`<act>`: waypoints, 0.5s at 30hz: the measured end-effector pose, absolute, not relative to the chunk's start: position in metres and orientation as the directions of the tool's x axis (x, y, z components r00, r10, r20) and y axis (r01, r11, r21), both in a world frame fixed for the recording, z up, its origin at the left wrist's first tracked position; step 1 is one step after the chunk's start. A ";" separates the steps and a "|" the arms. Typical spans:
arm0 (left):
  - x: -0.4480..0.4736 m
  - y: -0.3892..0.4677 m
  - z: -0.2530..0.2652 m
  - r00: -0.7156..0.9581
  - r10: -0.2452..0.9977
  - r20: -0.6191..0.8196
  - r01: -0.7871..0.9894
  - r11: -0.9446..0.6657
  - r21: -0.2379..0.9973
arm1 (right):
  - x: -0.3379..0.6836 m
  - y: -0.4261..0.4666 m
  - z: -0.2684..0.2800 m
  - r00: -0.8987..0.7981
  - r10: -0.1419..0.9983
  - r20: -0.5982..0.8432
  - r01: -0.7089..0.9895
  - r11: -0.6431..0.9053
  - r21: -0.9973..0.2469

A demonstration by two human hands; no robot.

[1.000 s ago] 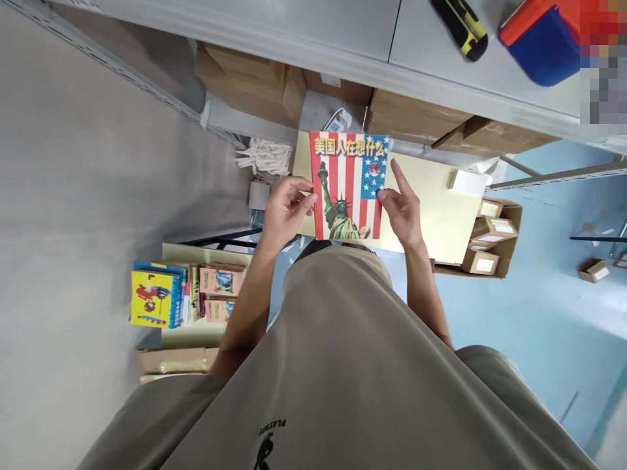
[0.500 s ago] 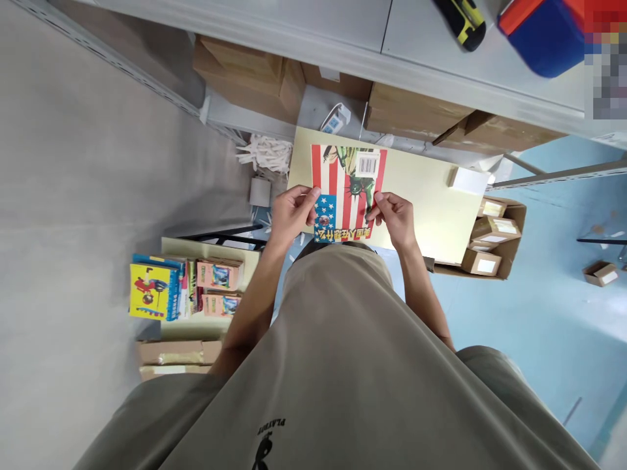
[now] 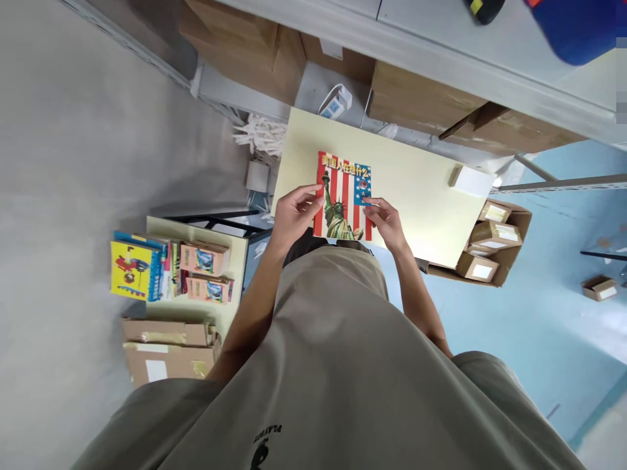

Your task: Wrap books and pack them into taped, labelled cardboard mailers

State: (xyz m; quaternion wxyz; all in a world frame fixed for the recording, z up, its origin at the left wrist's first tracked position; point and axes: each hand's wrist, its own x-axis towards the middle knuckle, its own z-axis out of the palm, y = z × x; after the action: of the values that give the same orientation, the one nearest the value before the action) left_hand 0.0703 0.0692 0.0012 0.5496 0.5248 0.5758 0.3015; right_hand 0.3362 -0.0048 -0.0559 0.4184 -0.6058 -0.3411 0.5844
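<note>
A small white rectangular box (image 3: 470, 181) sits at the far right corner of our pale yellow rectangular tabletop (image 3: 416, 196), beside an open brown cardboard carton (image 3: 519, 253). Our left hand (image 3: 294, 217) and right hand (image 3: 388, 225) pinch opposite side edges of the red-white-and-blue paper-covered book (image 3: 343, 202), between them above the near edge. We read 美国人在想什么 on its cover, PLAYBOY on our grey-brown fabric shirt (image 3: 333, 352).

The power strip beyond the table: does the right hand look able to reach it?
Probably, if freed: the right hand holds the edge of the Statue of Liberty book. Nothing covers the power strip past the far edge of the table.
</note>
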 end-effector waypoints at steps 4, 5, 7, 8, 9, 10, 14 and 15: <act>0.076 0.057 -0.025 0.166 0.920 -0.354 0.251 0.308 0.918 | 0.340 -0.005 -0.082 0.072 0.914 -0.398 0.015 -0.400 -0.916; 0.075 0.055 -0.032 0.170 0.918 -0.357 0.237 0.314 0.920 | 0.340 -0.004 -0.086 0.072 0.916 -0.395 0.038 -0.399 -0.916; 0.072 0.056 -0.045 0.177 0.916 -0.361 0.219 0.321 0.921 | 0.339 0.001 -0.092 0.073 0.916 -0.394 0.079 -0.399 -0.913; 0.070 0.058 -0.051 0.177 0.914 -0.366 0.222 0.326 0.919 | 0.337 0.004 -0.095 0.077 0.916 -0.393 0.096 -0.399 -0.912; 0.067 0.061 -0.058 0.173 0.910 -0.376 0.235 0.332 0.913 | 0.334 0.008 -0.098 0.083 0.916 -0.393 0.108 -0.401 -0.910; 0.063 0.065 -0.065 0.164 0.906 -0.391 0.255 0.344 0.904 | 0.331 0.012 -0.102 0.091 0.914 -0.395 0.116 -0.403 -0.908; 0.047 0.087 -0.097 0.087 0.883 -0.461 0.357 0.404 0.842 | 0.310 0.029 -0.121 0.099 0.898 -0.430 0.121 -0.439 -0.890; 0.043 0.093 -0.105 0.062 0.881 -0.470 0.380 0.415 0.827 | 0.303 0.034 -0.127 0.098 0.889 -0.447 0.120 -0.457 -0.881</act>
State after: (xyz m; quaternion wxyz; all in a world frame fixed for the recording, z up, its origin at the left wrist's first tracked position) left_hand 0.0425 0.0932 -0.1053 0.5402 0.4890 0.6446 0.2315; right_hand 0.3030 0.0342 -0.1268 0.3497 -0.6531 -0.3864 0.5495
